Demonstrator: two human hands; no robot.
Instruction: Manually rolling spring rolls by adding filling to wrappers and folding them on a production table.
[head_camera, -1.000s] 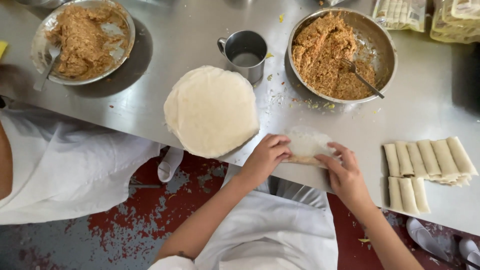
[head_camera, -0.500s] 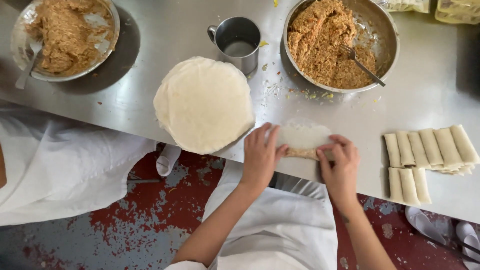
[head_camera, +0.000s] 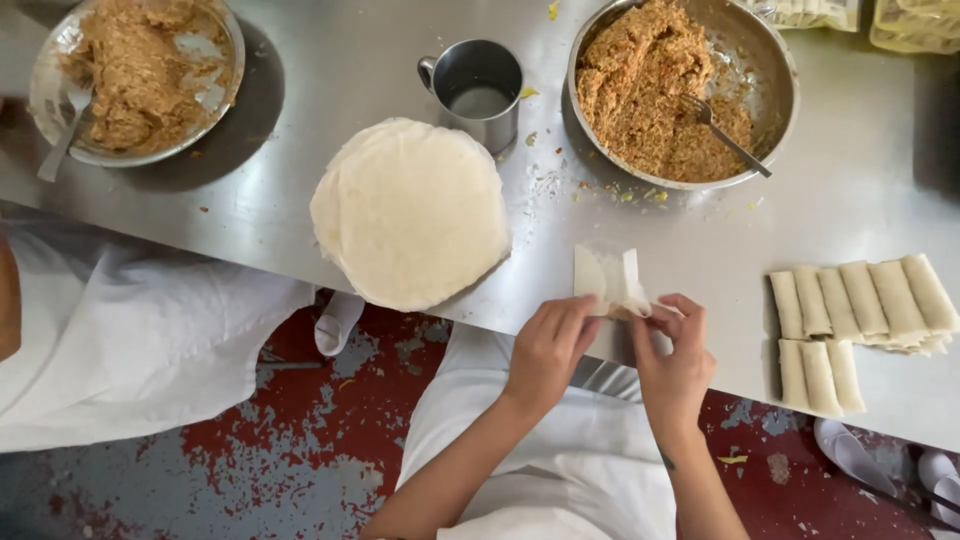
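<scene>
At the front edge of the steel table (head_camera: 860, 190) my left hand (head_camera: 548, 345) and my right hand (head_camera: 675, 350) both pinch a thin white wrapper (head_camera: 607, 281) with its two sides folded inward over a roll. The filling inside is hidden. To the left lies a round stack of white wrappers (head_camera: 410, 210), overhanging the table edge. Behind the hands stands a large metal bowl (head_camera: 775, 75) of brown minced filling with a fork (head_camera: 722, 131) in it.
Several finished rolls (head_camera: 860, 305) lie in two rows at the right. A metal mug (head_camera: 478, 88) with liquid stands behind the wrapper stack. A second bowl of filling (head_camera: 135, 75) with a spoon sits far left, near another person in white (head_camera: 110, 330). Red floor below.
The wrapper's sides have been folded inward, and both hands have shifted back toward the table edge, now holding the near end of the roll.
</scene>
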